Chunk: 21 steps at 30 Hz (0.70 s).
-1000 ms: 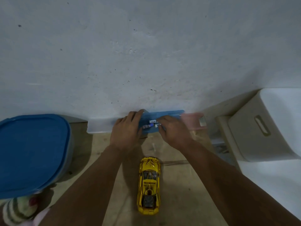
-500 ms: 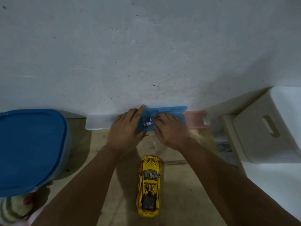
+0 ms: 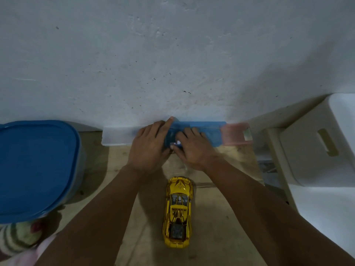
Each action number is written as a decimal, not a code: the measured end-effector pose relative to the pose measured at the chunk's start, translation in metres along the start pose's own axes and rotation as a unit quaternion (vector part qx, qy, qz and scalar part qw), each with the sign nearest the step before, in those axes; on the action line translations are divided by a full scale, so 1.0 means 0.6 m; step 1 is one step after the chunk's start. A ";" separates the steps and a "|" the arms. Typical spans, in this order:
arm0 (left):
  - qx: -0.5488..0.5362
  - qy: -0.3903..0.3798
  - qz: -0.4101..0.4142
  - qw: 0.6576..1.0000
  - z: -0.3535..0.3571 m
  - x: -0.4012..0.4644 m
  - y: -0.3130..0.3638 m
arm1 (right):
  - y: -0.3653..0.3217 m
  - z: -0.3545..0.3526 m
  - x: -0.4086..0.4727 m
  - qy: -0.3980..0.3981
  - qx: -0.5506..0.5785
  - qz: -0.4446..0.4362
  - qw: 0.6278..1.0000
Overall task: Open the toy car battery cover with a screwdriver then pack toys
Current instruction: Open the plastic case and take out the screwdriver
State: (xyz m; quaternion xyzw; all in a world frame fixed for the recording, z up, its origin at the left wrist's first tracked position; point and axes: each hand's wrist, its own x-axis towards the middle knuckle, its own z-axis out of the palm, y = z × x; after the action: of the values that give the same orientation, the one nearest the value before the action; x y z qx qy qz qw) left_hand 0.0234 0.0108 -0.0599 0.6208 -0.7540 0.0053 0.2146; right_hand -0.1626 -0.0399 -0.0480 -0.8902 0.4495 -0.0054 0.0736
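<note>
A yellow toy car stands on its wheels on the floor, nose toward the wall, between my forearms; neither hand touches it. Beyond it, against the wall, lies a flat blue case. My left hand grips the case's left end, with the index finger stretched along its far edge. My right hand lies on top of the case with fingers curled over it. A small white-and-blue labelled thing peeks out between the hands; what it is stays unclear. No screwdriver is clearly visible.
A clear case adjoins the blue one on the left and a pink case on the right. A blue-lidded tub stands far left, with striped cloth below it. A white box with a handle slot stands at right.
My right hand has slid left over the blue case and now covers most of the small labelled thing. My left hand stays at the case's left end. The car has not moved.
</note>
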 end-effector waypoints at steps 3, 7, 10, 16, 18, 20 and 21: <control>0.000 0.000 -0.001 1.000 -0.004 0.001 0.003 | 0.006 0.000 0.002 -0.005 0.011 -0.011 1.000; 0.000 -0.006 -0.003 1.000 -0.003 0.003 0.002 | 0.014 -0.006 0.005 -0.006 0.067 -0.011 0.998; -0.002 -0.005 -0.004 1.000 -0.003 0.003 0.002 | 0.015 -0.004 0.006 -0.001 0.082 -0.004 0.997; -0.004 -0.006 -0.004 1.000 -0.006 0.004 0.004 | 0.017 0.005 0.010 0.022 0.101 -0.006 0.995; -0.002 -0.003 -0.003 1.000 -0.006 0.004 0.003 | 0.019 0.007 0.009 0.039 0.127 -0.011 0.991; 0.007 -0.007 0.000 1.000 -0.005 0.005 0.001 | 0.020 0.008 0.005 0.064 0.148 -0.024 0.987; 0.011 -0.011 0.000 1.000 -0.005 0.005 0.001 | 0.021 0.010 0.002 0.083 0.155 -0.031 0.984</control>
State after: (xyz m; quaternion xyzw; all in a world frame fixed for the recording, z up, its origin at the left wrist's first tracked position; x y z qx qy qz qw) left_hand 0.0235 0.0089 -0.0561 0.6233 -0.7560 0.0071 0.1997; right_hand -0.1716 -0.0477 -0.0555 -0.8779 0.4200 -0.1510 0.1732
